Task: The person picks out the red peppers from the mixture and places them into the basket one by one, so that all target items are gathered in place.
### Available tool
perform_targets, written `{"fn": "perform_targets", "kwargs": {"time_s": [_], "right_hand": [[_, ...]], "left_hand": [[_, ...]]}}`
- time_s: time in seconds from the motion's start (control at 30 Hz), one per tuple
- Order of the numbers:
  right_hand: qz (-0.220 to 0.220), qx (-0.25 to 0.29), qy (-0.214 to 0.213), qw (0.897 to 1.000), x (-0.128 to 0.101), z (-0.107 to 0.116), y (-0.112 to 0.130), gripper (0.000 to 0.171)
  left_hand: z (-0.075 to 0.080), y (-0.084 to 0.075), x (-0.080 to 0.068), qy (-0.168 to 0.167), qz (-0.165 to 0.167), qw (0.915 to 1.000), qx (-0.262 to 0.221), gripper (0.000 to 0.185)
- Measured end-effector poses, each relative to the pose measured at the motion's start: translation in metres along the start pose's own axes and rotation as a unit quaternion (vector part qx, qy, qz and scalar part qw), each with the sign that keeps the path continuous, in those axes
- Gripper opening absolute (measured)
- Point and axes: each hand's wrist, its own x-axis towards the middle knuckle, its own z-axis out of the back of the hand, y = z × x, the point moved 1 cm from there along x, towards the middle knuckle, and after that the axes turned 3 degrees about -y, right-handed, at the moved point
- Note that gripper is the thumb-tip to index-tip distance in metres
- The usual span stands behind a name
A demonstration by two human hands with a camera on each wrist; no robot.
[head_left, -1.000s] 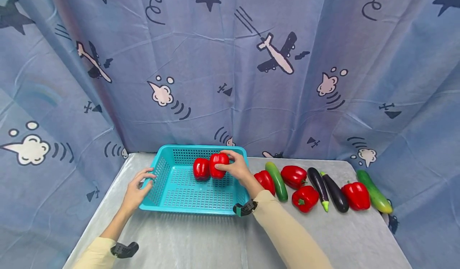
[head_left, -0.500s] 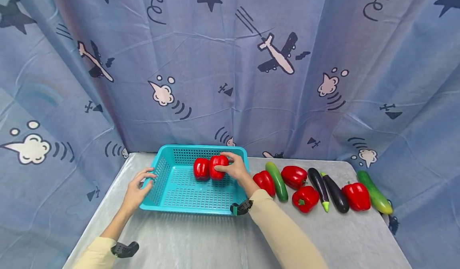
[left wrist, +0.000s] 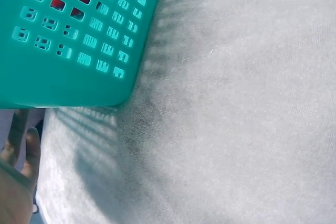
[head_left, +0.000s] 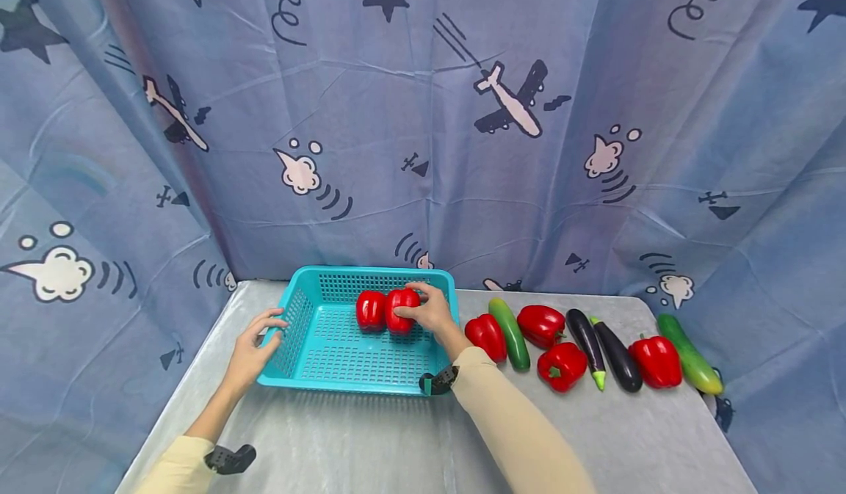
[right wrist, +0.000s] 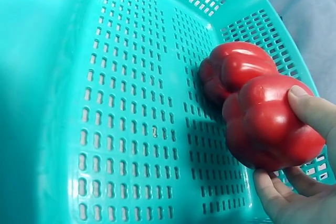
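Inside the teal basket (head_left: 311, 365), far side, right hand (head_left: 432, 312) curls thumb and fingers round a red bell pepper (head_left: 400, 309), touching a second pepper (head_left: 370, 310). Left hand (head_left: 254, 347) rests relaxed on the basket's left rim. That pepper looks light, glossy, probably slippery; best gripped across its broad lobes.

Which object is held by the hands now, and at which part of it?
The right hand grips a red bell pepper by its sides, inside the teal basket. The left hand touches the basket's left rim.
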Motion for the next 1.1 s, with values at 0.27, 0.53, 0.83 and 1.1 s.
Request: {"fn": "perform_targets", "kwargs": {"time_s": [0.27,0.53,0.83,1.1], "right_hand": [[-0.008,-0.001,-0.02,1.0,0.001,-0.003,-0.001,0.055],[-0.019,-0.022,-0.028,0.999,0.0,-0.005,-0.003,0.054],[-0.038,-0.025,-0.033,0.998,0.001,-0.007,-0.005,0.054],[-0.048,-0.021,-0.038,0.998,0.003,-0.009,-0.009,0.054]], "left_hand": [[0.001,-0.016,0.0,0.003,-0.004,1.0,0.001,0.019],[0.001,-0.019,-0.002,0.005,-0.009,0.9999,0.007,0.02],[0.0,-0.02,-0.001,0.006,-0.015,0.9999,0.006,0.02],[0.0,-0.022,-0.001,0.008,-0.015,0.9998,0.012,0.019]]}}
